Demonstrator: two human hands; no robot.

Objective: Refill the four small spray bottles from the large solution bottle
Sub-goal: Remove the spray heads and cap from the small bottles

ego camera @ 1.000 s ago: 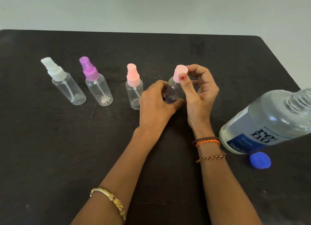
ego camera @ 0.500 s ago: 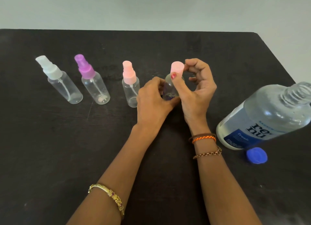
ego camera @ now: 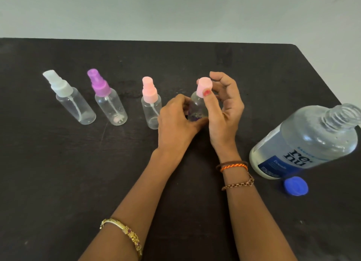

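**Fingers on the fourth bottle's pink cap**

Fingertips (ego camera: 207, 93) of the right hand (ego camera: 224, 112) pinch the pink cap (ego camera: 203, 87); the left hand (ego camera: 175, 122) grips the fourth spray bottle (ego camera: 197, 108), upright on the table (ego camera: 58, 173) beside the pink-topped bottle (ego camera: 151, 106). Recommended: steady the base, turn squarely. The uncapped solution bottle (ego camera: 304, 141) is cut off at right. Fill levels are indeterminate.

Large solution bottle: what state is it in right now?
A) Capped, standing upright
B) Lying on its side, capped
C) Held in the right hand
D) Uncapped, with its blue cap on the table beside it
D: the large solution bottle shows bare neck threads, and the blue cap lies on the table beside its base; neither hand touches it.
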